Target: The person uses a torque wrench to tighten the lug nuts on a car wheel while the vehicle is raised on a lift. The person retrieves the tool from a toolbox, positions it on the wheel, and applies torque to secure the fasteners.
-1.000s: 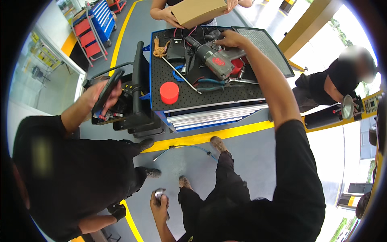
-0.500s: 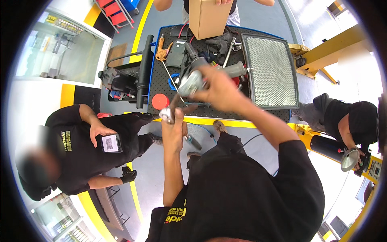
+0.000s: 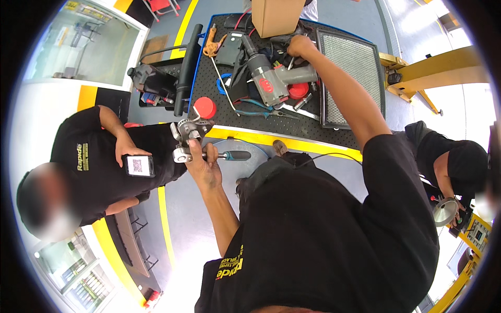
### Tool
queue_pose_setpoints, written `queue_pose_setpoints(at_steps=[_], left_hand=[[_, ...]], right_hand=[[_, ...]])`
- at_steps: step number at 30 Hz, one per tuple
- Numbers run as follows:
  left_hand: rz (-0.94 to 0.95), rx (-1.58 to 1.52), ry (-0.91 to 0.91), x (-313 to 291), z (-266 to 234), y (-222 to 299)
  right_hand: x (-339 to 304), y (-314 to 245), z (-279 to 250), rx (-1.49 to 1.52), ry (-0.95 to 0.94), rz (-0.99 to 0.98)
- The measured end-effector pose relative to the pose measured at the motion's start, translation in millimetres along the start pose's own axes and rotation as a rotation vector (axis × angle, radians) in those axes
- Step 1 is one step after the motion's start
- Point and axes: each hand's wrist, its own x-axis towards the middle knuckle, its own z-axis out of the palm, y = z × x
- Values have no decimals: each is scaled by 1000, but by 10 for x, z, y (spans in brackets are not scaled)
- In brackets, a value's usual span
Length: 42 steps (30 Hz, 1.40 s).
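Note:
My left hand (image 3: 204, 169) is raised in front of the cart, closed round a ratchet wrench (image 3: 236, 155) with a dark grip. A metal part with a toothed edge and a bolt head (image 3: 191, 130) is held up at the same hand, above the ratchet head. My right hand (image 3: 301, 47) reaches over the cart among the tools, its fingers curled. A chrome tool shaft (image 3: 290, 63) shows just below those fingers; what they hold is hidden. Close by lies a grey impact wrench (image 3: 269, 83), with blue-handled pliers (image 3: 258, 110) in front of it.
The black perforated cart top (image 3: 229, 117) also bears a mesh panel (image 3: 349, 78), a cardboard box (image 3: 276, 18), an orange air blow gun (image 3: 211, 44) and red lids (image 3: 205, 108). A person with a phone (image 3: 139, 166) is at left; another holds a metal funnel (image 3: 446, 211) at right.
My right hand has left the metal part and moved away to the tools at the back of the cart. My left hand has shifted left with the ratchet and the part.

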Motion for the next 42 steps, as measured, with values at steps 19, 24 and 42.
queue_pose_setpoints(at_steps=[19,24,42], left_hand=[[-16,-66,108,-43,-111,37],[81,-114,233,-121,179,203],[538,-86,322,-500,234,410]], right_hand=[[-2098,-455,-902,636,950,-379],[-2863,-797,-1014,763,883,-912],[-3646,-1524,-349,1131,-1311,-449]])
